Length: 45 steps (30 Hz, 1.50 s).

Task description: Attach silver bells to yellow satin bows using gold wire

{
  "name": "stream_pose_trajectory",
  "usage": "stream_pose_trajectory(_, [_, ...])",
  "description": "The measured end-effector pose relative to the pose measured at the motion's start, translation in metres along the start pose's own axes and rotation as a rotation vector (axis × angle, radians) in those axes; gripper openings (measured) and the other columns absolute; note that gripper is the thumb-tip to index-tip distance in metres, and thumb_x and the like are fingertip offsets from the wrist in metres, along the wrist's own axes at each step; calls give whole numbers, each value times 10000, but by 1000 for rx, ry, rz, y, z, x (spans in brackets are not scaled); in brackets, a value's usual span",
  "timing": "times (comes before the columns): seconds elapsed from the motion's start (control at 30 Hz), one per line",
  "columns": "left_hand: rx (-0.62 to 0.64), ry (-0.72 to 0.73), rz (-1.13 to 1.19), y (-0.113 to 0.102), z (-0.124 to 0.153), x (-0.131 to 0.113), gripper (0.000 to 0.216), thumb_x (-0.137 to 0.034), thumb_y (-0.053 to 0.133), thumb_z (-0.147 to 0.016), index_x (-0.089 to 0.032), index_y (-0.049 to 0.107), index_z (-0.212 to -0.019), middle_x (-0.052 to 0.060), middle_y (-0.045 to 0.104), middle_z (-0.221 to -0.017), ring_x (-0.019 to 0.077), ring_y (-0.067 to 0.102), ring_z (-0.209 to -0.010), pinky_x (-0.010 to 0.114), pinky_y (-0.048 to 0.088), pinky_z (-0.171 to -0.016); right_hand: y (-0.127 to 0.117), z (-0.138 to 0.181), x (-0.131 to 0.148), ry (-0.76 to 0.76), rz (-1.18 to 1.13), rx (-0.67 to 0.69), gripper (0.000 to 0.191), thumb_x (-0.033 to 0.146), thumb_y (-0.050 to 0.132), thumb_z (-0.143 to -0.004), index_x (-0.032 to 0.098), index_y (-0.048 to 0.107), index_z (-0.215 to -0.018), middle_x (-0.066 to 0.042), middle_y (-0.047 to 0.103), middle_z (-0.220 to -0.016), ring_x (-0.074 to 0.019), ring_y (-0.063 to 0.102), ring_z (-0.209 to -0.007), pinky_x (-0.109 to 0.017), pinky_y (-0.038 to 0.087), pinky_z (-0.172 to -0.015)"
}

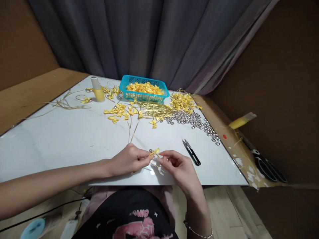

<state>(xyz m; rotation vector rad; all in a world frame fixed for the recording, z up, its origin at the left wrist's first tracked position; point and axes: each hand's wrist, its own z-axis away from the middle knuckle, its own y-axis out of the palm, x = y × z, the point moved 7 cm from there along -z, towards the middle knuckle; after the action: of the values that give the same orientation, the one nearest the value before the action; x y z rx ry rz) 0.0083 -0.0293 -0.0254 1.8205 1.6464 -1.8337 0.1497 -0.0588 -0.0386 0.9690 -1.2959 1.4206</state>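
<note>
My left hand [129, 160] and my right hand [177, 166] meet near the front edge of the white table [62, 142]. Between their pinched fingertips sits a small yellow ribbon bow [156, 151] with a silver bead [151, 151] beside it and a thin gold cord trailing below. Both hands are closed on this little piece. Farther back lie loose yellow bows [122, 111], a bundle of gold cords [152, 111] and a spread of silver beads [191, 120].
Black thread snips [191, 152] lie just right of my hands. A blue basket [144, 88] of yellow bows stands at the back, with a yellow glue bottle [97, 89] to its left. Black scissors [267, 167] and a yellow tube [240, 121] rest on the cardboard at right.
</note>
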Motion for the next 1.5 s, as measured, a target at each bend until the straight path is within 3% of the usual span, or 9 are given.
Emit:
stream_pose_trajectory(0.13, [-59,121,-53,-2,1,-6,364,-158,480,-877,-132,493,-514,-88,222,-462,38,210,-401,193,180,-384,-3,7,9,-91,218,-62,167,302,635,-744,164,686,-665,-22,626,-604,-122,477,-525,-250,378,-505])
stream_pose_trajectory(0.37, [-77,158,-75,-3,1,-7,363,-151,482,-882,-131,500,-520,-88,211,-476,39,209,-402,193,188,-386,-5,10,23,-239,322,-71,189,277,551,-829,177,598,-676,-22,628,-673,-132,508,-589,-245,402,-557])
stream_pose_trajectory(0.63, [8,179,-82,3,3,-7,307,-128,449,-866,-130,542,-574,-85,249,-481,40,246,-404,185,208,-397,18,18,40,-385,298,175,171,183,523,-876,180,641,-751,-2,632,-665,-117,560,-625,-212,410,-586])
stream_pose_trajectory(0.93, [75,277,-136,5,5,-15,332,-155,414,-917,-133,570,-625,-74,353,-473,59,289,-404,221,257,-424,9,-12,42,-347,329,1,183,196,528,-840,166,579,-666,20,563,-552,-101,482,-497,-198,353,-491])
stream_pose_trajectory(1.17, [-16,214,-109,-1,3,-10,323,-143,457,-897,-129,577,-597,-83,310,-453,48,256,-397,204,224,-398,0,5,42,-451,535,-56,176,158,467,-843,180,533,-681,21,531,-551,-97,446,-469,-197,322,-481])
stream_pose_trajectory(1.33, [-71,199,-109,-4,3,-8,322,-143,470,-883,-127,572,-579,-85,297,-447,43,246,-395,198,212,-390,14,21,42,-547,705,63,191,82,387,-782,182,498,-664,-1,525,-567,-117,440,-491,-229,286,-492])
stream_pose_trajectory(1.5, [14,184,-97,2,2,-10,343,-142,440,-890,-129,566,-571,-83,305,-444,46,256,-400,193,227,-394,28,29,45,-669,749,160,199,50,363,-726,189,491,-664,6,493,-547,-129,395,-489,-252,255,-483])
